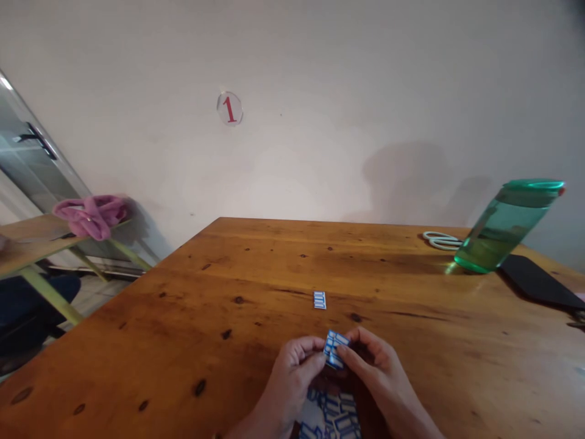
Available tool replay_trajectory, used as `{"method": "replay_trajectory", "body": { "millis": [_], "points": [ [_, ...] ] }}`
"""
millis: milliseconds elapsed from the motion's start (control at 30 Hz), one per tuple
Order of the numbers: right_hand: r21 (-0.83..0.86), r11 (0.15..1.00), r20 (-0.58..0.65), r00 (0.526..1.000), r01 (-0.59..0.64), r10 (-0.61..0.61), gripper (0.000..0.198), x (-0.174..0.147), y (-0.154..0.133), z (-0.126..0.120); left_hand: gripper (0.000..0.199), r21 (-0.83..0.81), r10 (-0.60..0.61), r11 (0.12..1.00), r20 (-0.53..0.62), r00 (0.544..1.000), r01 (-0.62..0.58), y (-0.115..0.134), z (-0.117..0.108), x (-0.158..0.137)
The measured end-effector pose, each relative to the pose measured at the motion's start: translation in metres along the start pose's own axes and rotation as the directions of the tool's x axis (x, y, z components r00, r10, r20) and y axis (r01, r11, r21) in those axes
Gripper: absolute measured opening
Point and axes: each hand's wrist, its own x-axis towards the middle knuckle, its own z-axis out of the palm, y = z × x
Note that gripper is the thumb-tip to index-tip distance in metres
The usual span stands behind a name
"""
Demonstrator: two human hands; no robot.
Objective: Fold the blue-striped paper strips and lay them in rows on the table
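A small flat piece printed in blue and white [335, 349] is pinched between both hands, just above the table. My left hand [297, 369] grips its left edge with thumb and fingers. On the right side, my right hand [372, 366] presses its thumb on the face of the same piece. Below the hands, at the near edge of the view, lies a pile of similar blue-and-white pieces [340, 417], partly cut off by the frame. One more small blue-and-white striped piece [319, 299] lies alone farther out. The print is too small to read.
A green water bottle [507, 225] stands at the right on the wooden table [228, 268]. Beside it are a coiled white cable [441, 240] and a black flat object [539, 283]. Pink fabric [94, 214] rests on another table at the left, near a door.
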Motion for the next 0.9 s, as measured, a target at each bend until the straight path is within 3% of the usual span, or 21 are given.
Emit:
{"method": "replay_trajectory", "body": {
  "millis": [467, 633, 900],
  "points": [
    [-0.130, 0.989, 0.035, 0.997, 0.070, -0.066, 0.026, -0.0030, -0.0019, 0.0018, 0.025, -0.180, -0.025, 0.983, -0.024, 0.999, 0.020, -0.0087, 0.0001, -0.0008],
    [-0.137, 0.987, 0.053, 0.995, 0.088, -0.082, 0.026, -0.0014, 0.0025, 0.0004, 0.029, -0.032, 0.012, 0.999, 0.077, 0.997, -0.010, -0.0095, -0.0017, 0.0026],
    [-0.077, 0.994, 0.070, 0.995, 0.072, -0.066, 0.028, -0.0040, 0.0011, 0.0026, 0.035, 0.074, 0.014, 0.997, 0.031, 0.999, -0.016, -0.0096, -0.0015, 0.0064]
  ]
}}
